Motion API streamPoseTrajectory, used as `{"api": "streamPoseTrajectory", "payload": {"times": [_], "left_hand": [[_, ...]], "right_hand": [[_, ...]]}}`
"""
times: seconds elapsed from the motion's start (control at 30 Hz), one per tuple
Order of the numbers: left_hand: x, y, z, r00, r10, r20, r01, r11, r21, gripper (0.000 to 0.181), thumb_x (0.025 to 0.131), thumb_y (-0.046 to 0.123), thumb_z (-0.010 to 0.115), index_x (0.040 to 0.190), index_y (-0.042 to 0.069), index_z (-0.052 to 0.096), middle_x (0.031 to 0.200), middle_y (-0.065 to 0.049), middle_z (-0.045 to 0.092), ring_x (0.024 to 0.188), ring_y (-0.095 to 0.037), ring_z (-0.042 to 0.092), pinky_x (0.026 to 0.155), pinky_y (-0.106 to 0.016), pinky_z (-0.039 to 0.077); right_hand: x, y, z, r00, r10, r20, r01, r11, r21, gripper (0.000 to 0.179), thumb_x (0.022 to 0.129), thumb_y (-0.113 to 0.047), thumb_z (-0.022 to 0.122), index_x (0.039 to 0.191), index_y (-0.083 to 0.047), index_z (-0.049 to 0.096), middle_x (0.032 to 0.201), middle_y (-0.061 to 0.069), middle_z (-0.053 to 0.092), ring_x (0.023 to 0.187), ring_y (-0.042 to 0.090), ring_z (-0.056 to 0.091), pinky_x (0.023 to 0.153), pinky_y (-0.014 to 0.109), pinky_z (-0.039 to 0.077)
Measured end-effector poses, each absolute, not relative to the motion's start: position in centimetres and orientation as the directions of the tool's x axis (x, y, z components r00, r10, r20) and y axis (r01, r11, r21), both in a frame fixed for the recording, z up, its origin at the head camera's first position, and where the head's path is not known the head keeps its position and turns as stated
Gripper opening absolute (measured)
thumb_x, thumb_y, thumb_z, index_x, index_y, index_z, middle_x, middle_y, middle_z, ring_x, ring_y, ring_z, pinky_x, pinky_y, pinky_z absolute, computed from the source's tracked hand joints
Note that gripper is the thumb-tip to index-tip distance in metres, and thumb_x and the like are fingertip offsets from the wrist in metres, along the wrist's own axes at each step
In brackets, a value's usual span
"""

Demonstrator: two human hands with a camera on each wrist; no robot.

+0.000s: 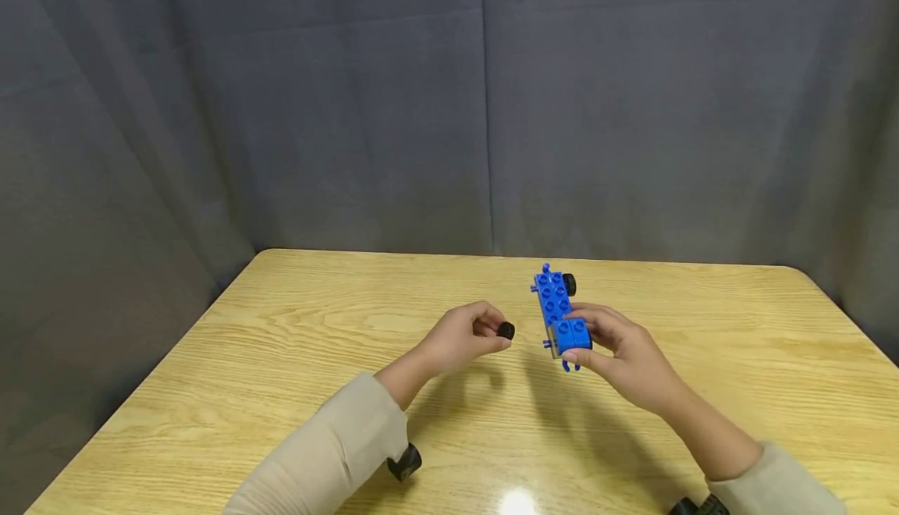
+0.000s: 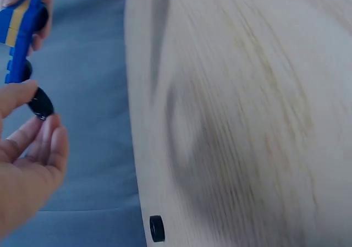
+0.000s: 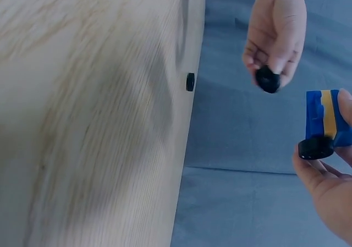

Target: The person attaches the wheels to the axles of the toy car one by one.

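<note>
My left hand [image 1: 460, 337] pinches a small black wheel [image 1: 505, 331] between thumb and fingers, over the table. To its right, my right hand [image 1: 628, 355] grips a blue toy truck [image 1: 551, 296] by its cab end, thumb in front and fingers behind. The truck is held raised, its studded bed pointing away from me. One black wheel [image 1: 570, 284] sits at the far right corner of the bed, and another wheel [image 3: 315, 148] shows by the right fingertips. Bare blue pegs stick out on the truck's left side. A gap separates the pinched wheel from the truck in the head view.
A loose black wheel [image 2: 157, 228] stands on the wooden table [image 1: 337, 289], near its edge in the wrist views. Grey curtains [image 1: 351, 125] hang behind and beside the table. Black wrist devices [image 1: 405, 463] show by both sleeves.
</note>
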State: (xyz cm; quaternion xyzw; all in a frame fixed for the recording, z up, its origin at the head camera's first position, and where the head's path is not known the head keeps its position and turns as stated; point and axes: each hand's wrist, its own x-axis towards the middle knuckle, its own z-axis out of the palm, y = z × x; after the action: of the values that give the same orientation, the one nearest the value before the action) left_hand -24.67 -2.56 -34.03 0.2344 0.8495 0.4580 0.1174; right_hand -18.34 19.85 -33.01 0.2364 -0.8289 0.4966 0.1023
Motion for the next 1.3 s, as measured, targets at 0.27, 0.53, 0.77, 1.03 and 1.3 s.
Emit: {"api": "streamPoseTrajectory", "payload": {"times": [0.27,0.53,0.77,1.03,1.3], "left_hand": [[-23.9,-2.8,-33.7,-0.838,0.542,0.054,0.241,0.281,0.929,0.024,0.082,0.014,0.06,0.104,0.008,0.053,0.095,-0.002,0.055,0.085,-0.013,0.053,0.072,-0.025,0.046],[-23.4,-2.4,-33.6,-0.81,0.581,0.081,0.231,0.189,0.954,0.024,0.082,0.012,0.059,0.105,0.006,0.053,0.097,-0.003,0.054,0.087,-0.014,0.054,0.074,-0.026,0.046],[-23.1,-2.0,-33.5,-0.789,0.603,0.114,0.237,0.128,0.963,0.025,0.082,0.007,0.059,0.105,0.001,0.052,0.097,-0.007,0.055,0.086,-0.015,0.055,0.074,-0.026,0.046],[-22.8,-1.4,-33.3,-0.786,0.61,0.106,0.241,0.143,0.96,0.026,0.082,0.01,0.059,0.106,0.004,0.053,0.097,-0.004,0.054,0.086,-0.014,0.053,0.073,-0.026,0.046],[-22.7,-1.3,-33.1,-0.783,0.615,0.093,0.233,0.151,0.961,0.027,0.082,0.008,0.059,0.107,0.002,0.053,0.095,-0.005,0.054,0.085,-0.014,0.054,0.072,-0.025,0.046]], "right_hand": [[-18.4,19.5,-33.0,-0.863,-0.264,0.43,-0.504,0.411,-0.76,0.033,0.078,-0.009,0.063,0.106,0.004,0.053,0.119,0.013,0.046,0.098,0.026,0.053,0.081,0.029,0.043],[-18.4,19.1,-32.7,-0.868,-0.243,0.433,-0.496,0.429,-0.755,0.035,0.077,-0.014,0.064,0.107,0.003,0.054,0.118,0.013,0.047,0.098,0.026,0.054,0.081,0.027,0.043],[-18.4,19.0,-33.0,-0.871,-0.225,0.437,-0.49,0.469,-0.735,0.036,0.076,-0.016,0.066,0.106,0.0,0.056,0.117,0.011,0.049,0.094,0.023,0.056,0.079,0.028,0.044],[-18.2,19.2,-32.9,-0.87,-0.211,0.446,-0.488,0.498,-0.717,0.035,0.075,-0.017,0.067,0.105,0.0,0.057,0.115,0.011,0.051,0.091,0.02,0.057,0.079,0.031,0.045],[-18.2,19.1,-33.1,-0.894,-0.204,0.399,-0.448,0.45,-0.772,0.046,0.076,-0.017,0.066,0.117,-0.002,0.05,0.094,0.008,0.062,0.089,0.02,0.058,0.075,0.032,0.047]]}}
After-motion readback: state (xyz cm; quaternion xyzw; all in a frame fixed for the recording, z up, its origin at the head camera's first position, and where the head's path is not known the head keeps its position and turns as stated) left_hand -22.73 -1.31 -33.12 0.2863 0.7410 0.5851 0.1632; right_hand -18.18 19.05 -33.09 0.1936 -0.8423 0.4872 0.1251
